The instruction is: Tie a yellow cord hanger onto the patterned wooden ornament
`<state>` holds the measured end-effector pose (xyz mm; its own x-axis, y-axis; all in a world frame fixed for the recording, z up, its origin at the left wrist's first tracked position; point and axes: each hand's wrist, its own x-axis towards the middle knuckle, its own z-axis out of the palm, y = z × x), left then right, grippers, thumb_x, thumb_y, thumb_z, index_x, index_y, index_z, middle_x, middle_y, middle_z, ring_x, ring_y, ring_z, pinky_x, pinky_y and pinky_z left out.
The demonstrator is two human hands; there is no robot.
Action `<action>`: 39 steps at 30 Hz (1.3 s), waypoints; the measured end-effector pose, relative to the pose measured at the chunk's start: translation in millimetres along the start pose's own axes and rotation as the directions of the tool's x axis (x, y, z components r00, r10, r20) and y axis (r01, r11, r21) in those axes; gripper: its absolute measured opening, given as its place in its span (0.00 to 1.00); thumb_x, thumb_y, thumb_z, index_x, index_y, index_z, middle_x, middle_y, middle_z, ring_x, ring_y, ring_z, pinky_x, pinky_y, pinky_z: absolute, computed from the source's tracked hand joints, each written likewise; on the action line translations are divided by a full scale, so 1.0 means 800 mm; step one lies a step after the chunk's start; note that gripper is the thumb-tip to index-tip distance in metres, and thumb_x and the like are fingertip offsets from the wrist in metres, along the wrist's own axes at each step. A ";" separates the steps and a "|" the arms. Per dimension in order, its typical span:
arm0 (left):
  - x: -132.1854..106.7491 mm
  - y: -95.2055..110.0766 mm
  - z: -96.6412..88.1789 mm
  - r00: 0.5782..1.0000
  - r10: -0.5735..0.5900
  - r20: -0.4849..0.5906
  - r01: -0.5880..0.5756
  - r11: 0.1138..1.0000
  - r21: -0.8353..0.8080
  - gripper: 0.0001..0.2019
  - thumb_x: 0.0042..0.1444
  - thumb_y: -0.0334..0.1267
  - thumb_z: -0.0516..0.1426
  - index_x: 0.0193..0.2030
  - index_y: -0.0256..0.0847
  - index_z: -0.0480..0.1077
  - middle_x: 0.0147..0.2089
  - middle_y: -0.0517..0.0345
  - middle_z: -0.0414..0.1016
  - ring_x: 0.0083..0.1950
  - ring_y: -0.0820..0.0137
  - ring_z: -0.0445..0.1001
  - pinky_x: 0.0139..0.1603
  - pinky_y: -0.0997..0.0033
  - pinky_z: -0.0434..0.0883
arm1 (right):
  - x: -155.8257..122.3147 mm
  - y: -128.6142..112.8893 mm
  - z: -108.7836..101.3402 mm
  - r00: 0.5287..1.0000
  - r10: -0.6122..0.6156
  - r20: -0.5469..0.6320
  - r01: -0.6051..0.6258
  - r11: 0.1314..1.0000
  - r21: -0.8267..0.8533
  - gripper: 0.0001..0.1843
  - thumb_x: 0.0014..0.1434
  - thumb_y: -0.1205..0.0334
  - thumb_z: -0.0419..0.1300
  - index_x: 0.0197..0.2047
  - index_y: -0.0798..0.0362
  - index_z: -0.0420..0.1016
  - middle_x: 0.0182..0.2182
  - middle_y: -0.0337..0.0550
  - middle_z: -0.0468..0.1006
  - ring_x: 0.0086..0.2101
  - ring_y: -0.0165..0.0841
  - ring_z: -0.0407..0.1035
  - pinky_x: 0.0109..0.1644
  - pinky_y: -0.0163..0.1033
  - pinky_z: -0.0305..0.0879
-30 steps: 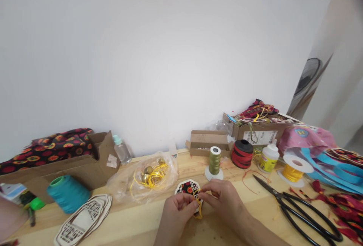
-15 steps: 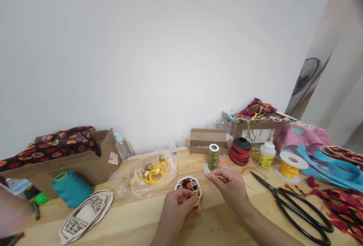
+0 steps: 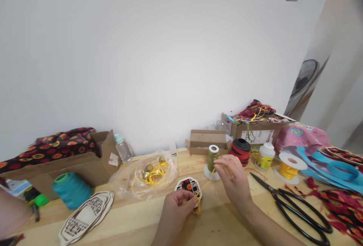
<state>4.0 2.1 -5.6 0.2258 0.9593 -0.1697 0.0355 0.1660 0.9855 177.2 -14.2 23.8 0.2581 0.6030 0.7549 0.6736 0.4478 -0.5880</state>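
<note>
My left hand (image 3: 183, 205) pinches a small ornament (image 3: 188, 184) at its lower right edge. The ornament has a pale wooden lattice frame over black and red patterned fabric. Yellow cord (image 3: 197, 209) hangs in a loop beside the left thumb. From the ornament a strand of it runs up to my right hand (image 3: 231, 172), whose fingertips are closed on the strand. That hand is raised in front of a spool of olive thread (image 3: 213, 159); the cord's end is hidden by its fingers.
Large black scissors (image 3: 295, 208) lie at right, near a yellow cord spool (image 3: 289, 168), a glue bottle (image 3: 265, 156) and red cord (image 3: 240, 152). Leftward are a plastic bag of bells (image 3: 153, 172), wooden lattice pieces (image 3: 86, 215) and a teal thread cone (image 3: 72, 190).
My right hand has moved up and slightly right, drawing the yellow strand out between the hands. My left hand and the ornament have barely moved.
</note>
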 end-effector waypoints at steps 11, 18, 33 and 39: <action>-0.004 0.008 0.003 0.999 0.018 0.046 -0.019 1.000 0.012 0.11 0.35 0.41 0.62 0.20 0.33 0.70 0.13 0.65 0.64 0.16 0.80 0.57 0.18 0.81 0.52 | -0.018 -0.019 0.018 0.847 -0.142 0.512 0.147 0.989 0.032 0.06 0.51 0.64 0.57 0.24 0.48 0.72 0.24 0.35 0.73 0.30 0.29 0.64 0.51 0.47 0.43; -0.003 0.010 0.004 0.998 0.026 0.051 -0.025 1.000 -0.011 0.11 0.34 0.40 0.62 0.19 0.33 0.69 0.14 0.64 0.66 0.17 0.79 0.59 0.19 0.81 0.55 | -0.027 -0.013 0.025 0.882 -0.001 0.471 -0.062 0.991 0.118 0.08 0.53 0.66 0.54 0.22 0.51 0.68 0.24 0.37 0.72 0.29 0.30 0.63 0.41 0.39 0.55; -0.010 0.025 0.007 0.999 -0.029 0.019 0.032 0.983 -0.180 0.11 0.31 0.41 0.64 0.19 0.34 0.72 0.07 0.70 0.58 0.10 0.84 0.48 0.14 0.81 0.53 | -0.034 -0.021 0.028 0.862 0.165 0.480 -0.282 0.942 0.184 0.11 0.54 0.65 0.50 0.22 0.55 0.64 0.19 0.35 0.62 0.22 0.26 0.56 0.24 0.30 0.52; -0.001 0.013 0.005 0.999 -0.009 0.051 0.020 0.975 -0.222 0.11 0.29 0.42 0.65 0.17 0.34 0.73 0.13 0.61 0.70 0.16 0.79 0.62 0.20 0.80 0.61 | -0.032 -0.024 0.026 0.875 0.138 0.464 -0.254 0.947 0.198 0.11 0.53 0.65 0.51 0.21 0.55 0.65 0.19 0.35 0.62 0.21 0.26 0.56 0.23 0.30 0.52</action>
<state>8.1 2.2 5.1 0.2747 0.9449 -0.1783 -0.1773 0.2320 0.9564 143.3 -24.6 9.6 -0.0030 0.8958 0.4445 0.4347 0.4014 -0.8062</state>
